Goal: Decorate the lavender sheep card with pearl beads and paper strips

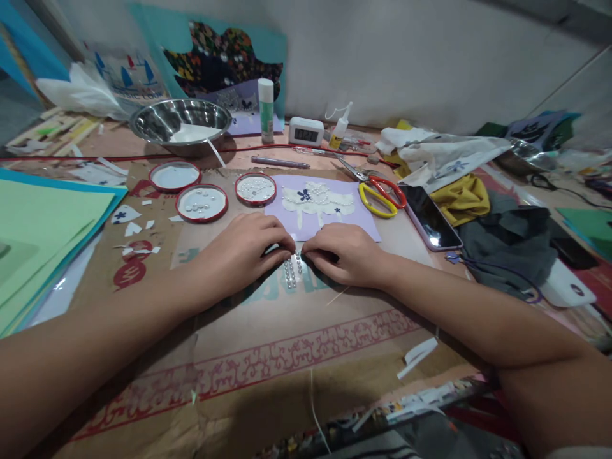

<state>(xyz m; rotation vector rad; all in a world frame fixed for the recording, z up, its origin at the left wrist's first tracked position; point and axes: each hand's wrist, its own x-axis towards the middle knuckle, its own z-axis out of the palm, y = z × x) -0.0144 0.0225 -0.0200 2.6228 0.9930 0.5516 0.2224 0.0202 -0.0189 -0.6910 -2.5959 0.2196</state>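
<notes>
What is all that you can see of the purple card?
The purple card looks like paper and lies flat beyond the left hand and right hand, which hide part of its near edge. A whitish, cloud-like patch with dark blue flowers covers its middle; rows of small white beads cross it, and pale strips run below. Scissors lie at its right edge. I cannot tell whether the hands touch it.

Two short strips of silvery rhinestones (291,275) run near to far, side by side. Just beyond them, a lilac card (310,220) lies flat, bearing a white cloud-shaped cutout (291,202) with white beads (329,199).
</notes>
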